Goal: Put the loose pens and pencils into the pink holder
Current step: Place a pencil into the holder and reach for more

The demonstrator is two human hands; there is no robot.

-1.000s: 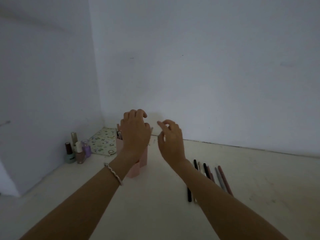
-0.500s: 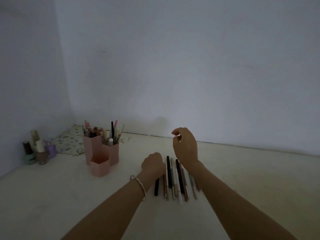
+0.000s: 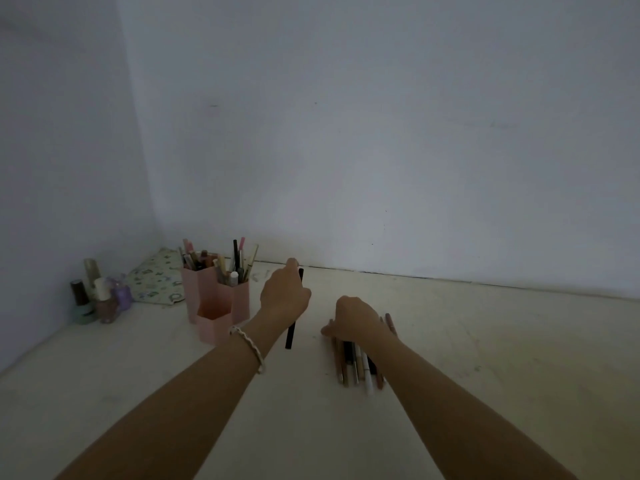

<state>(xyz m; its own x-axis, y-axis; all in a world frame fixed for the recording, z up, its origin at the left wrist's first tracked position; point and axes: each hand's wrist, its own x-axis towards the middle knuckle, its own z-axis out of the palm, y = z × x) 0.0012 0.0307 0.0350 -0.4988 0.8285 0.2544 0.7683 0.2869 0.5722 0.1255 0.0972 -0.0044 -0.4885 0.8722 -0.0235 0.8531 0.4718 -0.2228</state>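
Note:
The pink holder (image 3: 221,303), made of hexagonal cups, stands left of centre with several pens and pencils upright in its two back cups; the low front cup looks bare. My left hand (image 3: 284,296) is just right of it, shut on a black pen (image 3: 290,336) that sticks out above and below my fingers. My right hand (image 3: 356,320) rests palm down on the far ends of a row of several loose pens and pencils (image 3: 356,367) lying on the table. Whether its fingers grip one is hidden.
Several nail polish bottles (image 3: 98,299) cluster at the far left by the wall corner. A patterned pouch (image 3: 156,282) lies flat behind the holder. The pale table (image 3: 485,358) meets the white wall at the back.
My left hand has lifted a black pen out of the row and moved left toward the holder. My right hand has dropped onto the loose pens. The view shifted right.

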